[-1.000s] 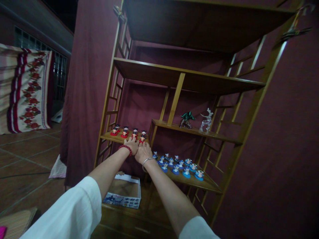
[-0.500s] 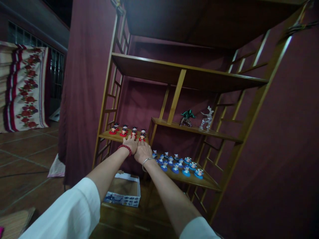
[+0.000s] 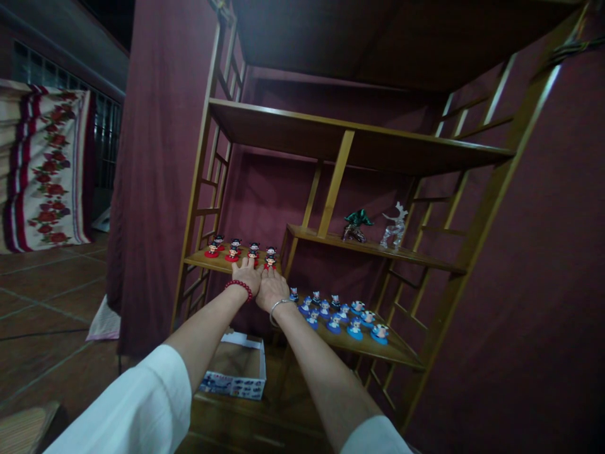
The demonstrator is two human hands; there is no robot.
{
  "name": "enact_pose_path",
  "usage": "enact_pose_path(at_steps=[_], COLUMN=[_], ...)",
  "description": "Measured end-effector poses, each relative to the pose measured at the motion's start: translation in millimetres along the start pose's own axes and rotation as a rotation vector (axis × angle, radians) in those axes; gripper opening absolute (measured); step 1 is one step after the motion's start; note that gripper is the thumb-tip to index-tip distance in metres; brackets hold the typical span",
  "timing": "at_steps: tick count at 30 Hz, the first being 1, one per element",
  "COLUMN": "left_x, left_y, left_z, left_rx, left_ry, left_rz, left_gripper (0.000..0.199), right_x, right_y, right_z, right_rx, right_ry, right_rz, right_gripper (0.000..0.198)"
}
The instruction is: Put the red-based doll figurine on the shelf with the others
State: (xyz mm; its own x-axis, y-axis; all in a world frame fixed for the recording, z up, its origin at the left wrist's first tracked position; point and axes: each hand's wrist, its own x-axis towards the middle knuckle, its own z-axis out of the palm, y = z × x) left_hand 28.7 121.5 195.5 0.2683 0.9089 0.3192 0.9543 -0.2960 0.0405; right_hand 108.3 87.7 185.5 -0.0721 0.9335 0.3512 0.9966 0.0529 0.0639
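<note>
Hands, left (image 3: 249,275) and right (image 3: 271,287), are lying flat side by side at red figures (image 3: 236,250); blue figures (image 3: 340,316) are standing arranged; neither is pinching anything.

White sleeves (image 3: 137,403) pushed up both forearms. Red bead bracelet (image 3: 239,287) on left wrist, thin bangle (image 3: 278,307) on right, probably silver; light's dim.

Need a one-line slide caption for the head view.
Both hands, left hand and right hand, reach the red-based figurines on a wooden shelf.
</note>
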Motion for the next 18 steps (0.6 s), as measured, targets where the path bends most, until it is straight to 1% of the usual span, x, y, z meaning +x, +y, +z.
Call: enact_pose_path(at_steps=[5, 11, 18], left_x=[1.8, 1.3, 1.7], left_y=[0.3, 1.2, 1.9], left_z=[5.1, 2.6, 4.9], left_rx=[-0.007, -0.015, 0.004], left_ry=[0.034, 0.046, 0.058], left_rz=[-0.016, -0.04, -0.048], left_gripper=[0.046, 0.045, 0.045], right_x=[-0.4, 4.4, 7.8], right_y=[0.0, 0.6, 2.7], right_z=[-3.3, -2.4, 4.2], right_rx=[0.008, 0.027, 0.015], right_ry=[-0.019, -0.045, -0.018], right_rz=[-0.003, 0.005, -0.012], right_gripper=[0.061, 0.061, 0.061])
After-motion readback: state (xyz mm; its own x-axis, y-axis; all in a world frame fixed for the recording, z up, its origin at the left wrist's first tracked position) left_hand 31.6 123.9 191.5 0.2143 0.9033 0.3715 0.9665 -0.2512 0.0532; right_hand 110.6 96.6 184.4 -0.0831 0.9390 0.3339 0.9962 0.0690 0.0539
